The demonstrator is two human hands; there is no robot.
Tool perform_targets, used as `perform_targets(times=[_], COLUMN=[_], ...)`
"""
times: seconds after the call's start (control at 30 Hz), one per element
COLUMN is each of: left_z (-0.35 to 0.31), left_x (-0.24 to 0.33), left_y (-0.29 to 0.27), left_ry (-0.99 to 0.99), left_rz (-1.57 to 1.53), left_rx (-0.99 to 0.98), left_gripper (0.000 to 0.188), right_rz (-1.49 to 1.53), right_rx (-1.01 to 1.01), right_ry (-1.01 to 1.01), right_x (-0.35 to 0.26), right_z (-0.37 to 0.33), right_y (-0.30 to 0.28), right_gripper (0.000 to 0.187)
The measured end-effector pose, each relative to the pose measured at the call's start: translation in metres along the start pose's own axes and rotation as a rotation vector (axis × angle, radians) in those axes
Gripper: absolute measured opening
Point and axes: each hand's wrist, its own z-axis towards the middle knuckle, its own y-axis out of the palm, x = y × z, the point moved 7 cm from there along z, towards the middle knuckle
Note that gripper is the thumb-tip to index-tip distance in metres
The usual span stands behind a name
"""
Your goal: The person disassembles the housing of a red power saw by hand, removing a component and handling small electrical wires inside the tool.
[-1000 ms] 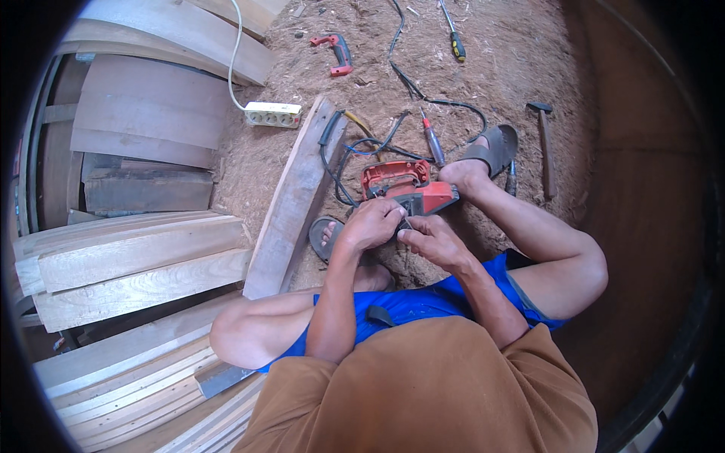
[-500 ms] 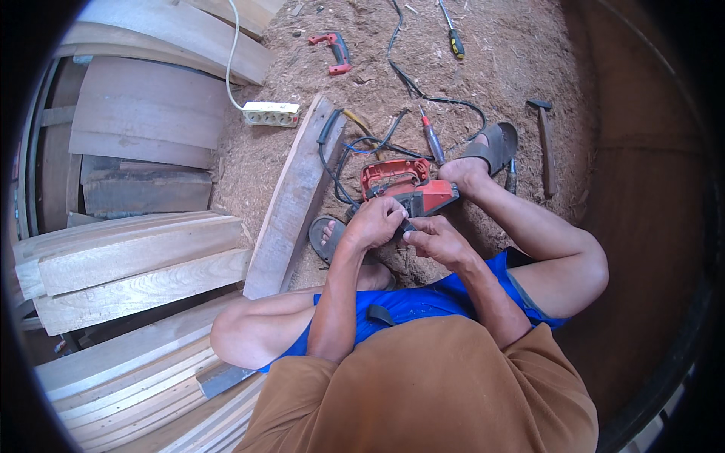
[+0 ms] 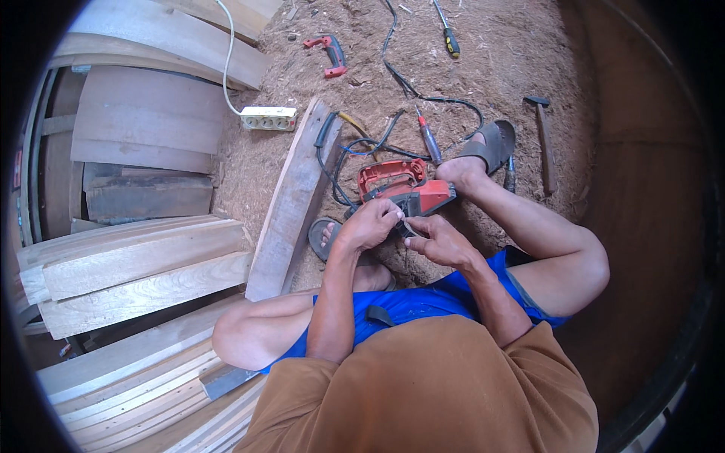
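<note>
Soft, cool light; wooden planks (image 3: 143, 260) at left bright, brown surface (image 3: 649, 226) at right dim; black fisheye rim, straight edges bowed.

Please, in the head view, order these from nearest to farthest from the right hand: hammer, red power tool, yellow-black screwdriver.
1. Red power tool: just beyond the right hand.
2. Hammer: ahead, right side.
3. Yellow-black screwdriver: far ahead, near top edge.

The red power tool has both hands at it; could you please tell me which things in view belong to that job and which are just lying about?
Job in hand:
red tool
dark piece at the right hand, too small to identify
handle piece, possibly the tool's

Lying about, it seems:
hammer
yellow-black screwdriver
power strip
planks
</note>
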Motion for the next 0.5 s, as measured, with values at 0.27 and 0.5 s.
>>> perform_targets(times=[0.27,0.5], left_z=[-0.006,-0.009], left_x=[0.009,0.011], left_y=[-0.004,-0.003], left_ry=[0.119,0.016], left_rz=[-0.084,-0.142], left_rx=[0.047,0.030], left_gripper=[0.018,0.011], right_rz=[0.276,0.293], right_rx=[0.031,0.032], right_ry=[-0.091,0.154], right_x=[-0.015,-0.008], right_z=[0.000,-0.002], right_y=[0.000,0.000], right_gripper=[0.039,0.035])
